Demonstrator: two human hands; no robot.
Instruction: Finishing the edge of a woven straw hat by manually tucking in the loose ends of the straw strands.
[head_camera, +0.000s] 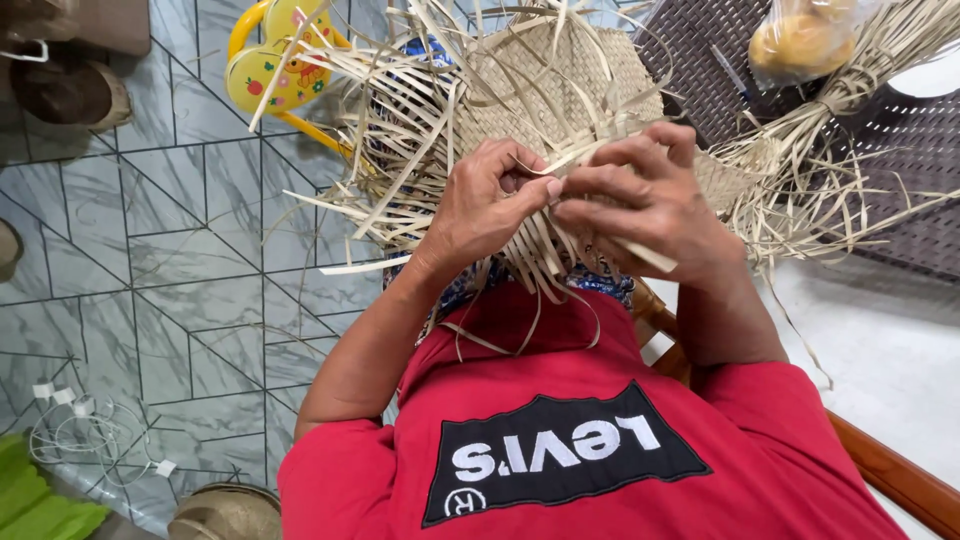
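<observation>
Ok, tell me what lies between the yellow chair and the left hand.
In the head view, loose straw strips fan out from the woven piece across the stretch between the yellow chair and the left hand.

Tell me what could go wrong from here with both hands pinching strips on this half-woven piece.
1. The left hand and right hand pinch thin straw strips at the edge of the woven straw piece; a slip could loosen that stretch of weave.
2. Many loose strip ends stick out around the hands, so the wrong one could get picked up or kinked.
3. Strips hanging over the red shirt may snag.
</observation>
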